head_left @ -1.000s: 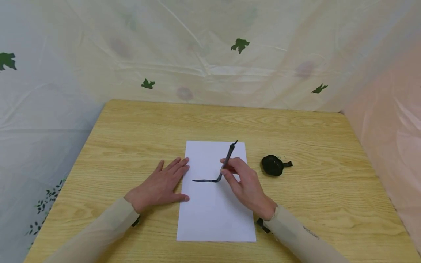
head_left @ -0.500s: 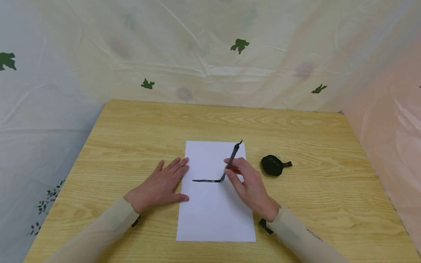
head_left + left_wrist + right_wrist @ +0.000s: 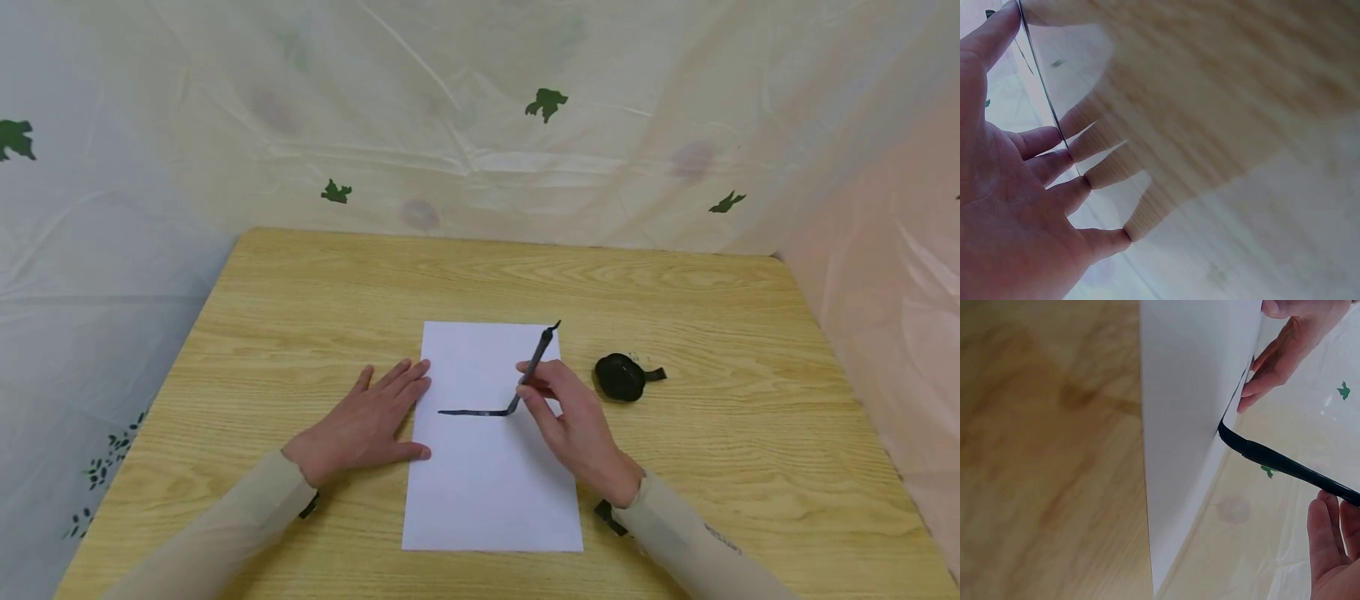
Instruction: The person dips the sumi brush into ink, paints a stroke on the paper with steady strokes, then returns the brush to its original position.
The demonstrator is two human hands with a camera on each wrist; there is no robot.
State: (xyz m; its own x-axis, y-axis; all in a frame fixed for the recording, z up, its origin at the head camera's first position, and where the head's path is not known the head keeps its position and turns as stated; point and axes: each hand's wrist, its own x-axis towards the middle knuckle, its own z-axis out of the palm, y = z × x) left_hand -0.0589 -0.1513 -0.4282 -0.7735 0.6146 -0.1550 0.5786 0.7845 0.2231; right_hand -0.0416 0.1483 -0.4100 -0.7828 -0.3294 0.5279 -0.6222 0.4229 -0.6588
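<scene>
A white sheet of paper (image 3: 480, 492) lies on the wooden table, with a black horizontal line (image 3: 471, 412) across its middle. My right hand (image 3: 577, 425) pinches a dark paintbrush (image 3: 536, 358), tilted to the upper right. Its bent bristles (image 3: 1225, 432) touch the paper at the line's right end, as the right wrist view also shows. Flat on the paper's left edge rests my left hand (image 3: 363, 425), fingers spread; in the left wrist view its palm (image 3: 1016, 206) is seen from below, fingertips against the surface.
A small black dish (image 3: 620, 377) with a short handle stands right of the paper. The wooden table (image 3: 712, 333) has pale patterned curtains (image 3: 465, 125) hanging behind it and at both sides.
My right hand has drawn the paintbrush slightly rightward, and the black line has grown longer at its right end. The left hand has stayed in place.
</scene>
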